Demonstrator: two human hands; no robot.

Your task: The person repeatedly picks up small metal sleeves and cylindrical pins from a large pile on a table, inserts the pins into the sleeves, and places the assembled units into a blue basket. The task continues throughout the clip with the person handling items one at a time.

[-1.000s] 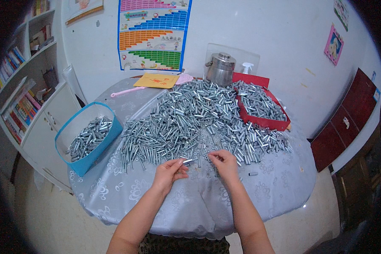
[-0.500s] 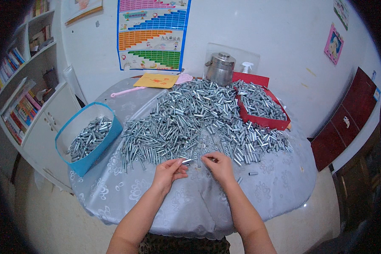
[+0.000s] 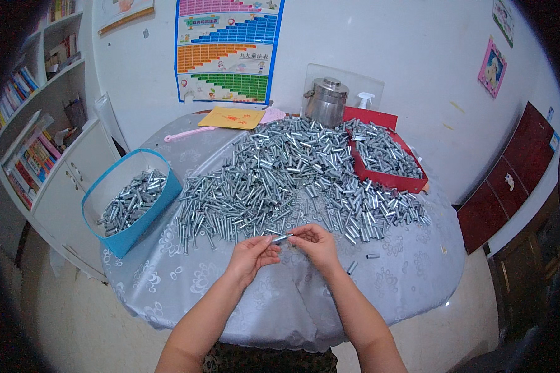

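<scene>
Above the near middle of the table, my left hand [image 3: 251, 256] pinches a shiny metal sleeve [image 3: 282, 238] between thumb and fingers, lying nearly level. My right hand [image 3: 317, 244] is closed at the sleeve's right end, fingertips touching it. Whatever small part sits in those fingertips is hidden. Just beyond both hands spreads a heap of metal parts, with long bolts [image 3: 213, 214] on the left and short sleeves [image 3: 373, 217] on the right. Small nuts [image 3: 305, 214] lie between them. Two loose sleeves rest near my right forearm, one of them [image 3: 373, 256] farther right.
On the left stands a blue-rimmed bin [image 3: 146, 211] partly filled with metal pieces. A red box [image 3: 392, 181] full of sleeves sits at the back right. Behind the heap are a steel pot [image 3: 326, 102], a spray bottle [image 3: 365, 99], a yellow envelope [image 3: 230, 118] and a pink-handled item [image 3: 190, 133].
My right hand has moved left from beside the nuts to the end of the sleeve. My left hand still holds the sleeve, shifted slightly right.
</scene>
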